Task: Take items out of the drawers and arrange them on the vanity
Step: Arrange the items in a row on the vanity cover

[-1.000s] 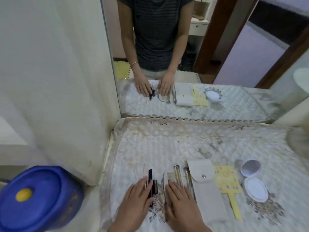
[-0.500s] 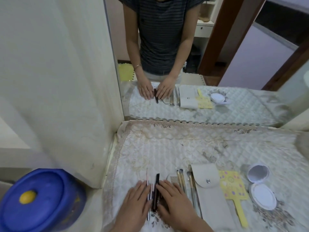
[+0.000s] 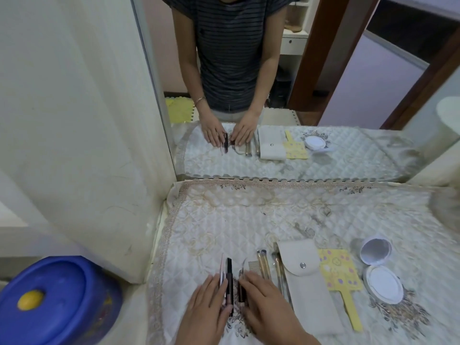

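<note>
Left hand (image 3: 207, 308) and right hand (image 3: 267, 307) flat, palms down, fingers extended.

Single head view, close, looking steeply down at vanity (image 3: 286, 215), facing mirror (image 3: 323, 83).

The bottom edge cuts off both wrists, and the right hand (image 3: 267, 310) covers the lower end of the short dark tube (image 3: 241, 292) and most of the comb (image 3: 253, 266), so only the comb's teeth show. The left hand (image 3: 207, 312) hides the lower parts of the pink stick (image 3: 221, 270) and the black pencil (image 3: 229, 277), and whether its fingers (image 3: 219, 290) press on them or lie just beside cannot be told. The blue tub (image 3: 57, 300) runs off the lower left corner, and a pale round shape (image 3: 448, 113) at the right edge is too blurred to name.
</note>
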{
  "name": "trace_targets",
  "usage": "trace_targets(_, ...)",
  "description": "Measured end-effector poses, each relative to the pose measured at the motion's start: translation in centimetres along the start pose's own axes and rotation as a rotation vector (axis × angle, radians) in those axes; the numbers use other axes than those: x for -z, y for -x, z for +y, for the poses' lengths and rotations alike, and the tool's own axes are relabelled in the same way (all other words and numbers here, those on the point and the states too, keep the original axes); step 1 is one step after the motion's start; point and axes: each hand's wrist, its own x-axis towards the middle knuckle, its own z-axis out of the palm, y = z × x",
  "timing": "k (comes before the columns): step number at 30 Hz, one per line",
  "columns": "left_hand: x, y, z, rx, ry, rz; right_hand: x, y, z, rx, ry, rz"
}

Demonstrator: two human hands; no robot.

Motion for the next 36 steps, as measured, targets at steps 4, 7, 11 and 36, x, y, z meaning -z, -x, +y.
trace_targets(4,-0.4,-0.5,0.3,-0.017,0.015,-0.063,-0.1,1.0,0.1,-0.128,0.009,0.008)
trace_targets(7,-0.2,-0.7,1.2,-0.034,0.049,-0.086,-0.9,1.7,0.5,-0.133,0.049,0.000)
trace_targets(11,-0.2,-0.8,1.9,-0.018,0.101,0.017,-0.8,1.3,0.7,-0.148,0.056,0.100)
trace_targets(36,-3.7,0.7,4.5,-0.029,0.053,0.253,-2.6,2.7,1.5,-0.067,0.243,0.258)
